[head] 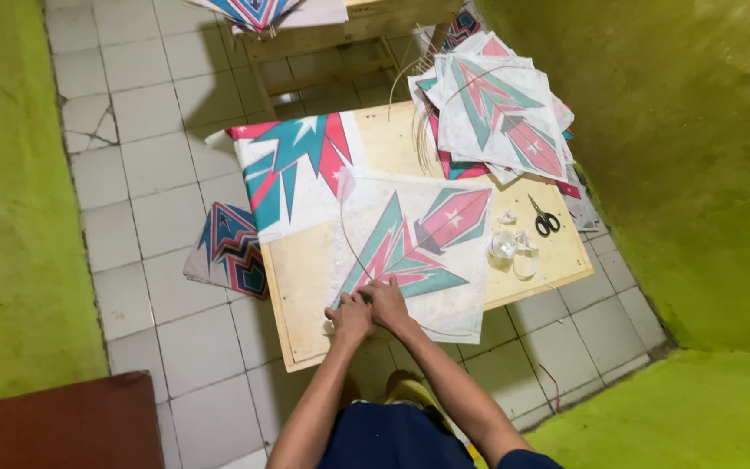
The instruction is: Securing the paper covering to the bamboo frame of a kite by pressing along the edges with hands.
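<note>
Both hands meet at lower centre of frame, on near corner of kite sheet lying flat on low wooden board. Left hand fingers curled, pressing sheet edge; right hand beside it, touching, fingers bent onto paper; whether either pinches paper, cannot tell. Thin curved stick runs along sheet's left side. Kite stack upper right; scissors right of sheet; clear plastic scraps near them.

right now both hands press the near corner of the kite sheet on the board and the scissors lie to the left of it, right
Not quite. In the head view the scissors lie to the right of the kite sheet, not the left. Both hands, left and right, do press its near corner on the board.
</note>
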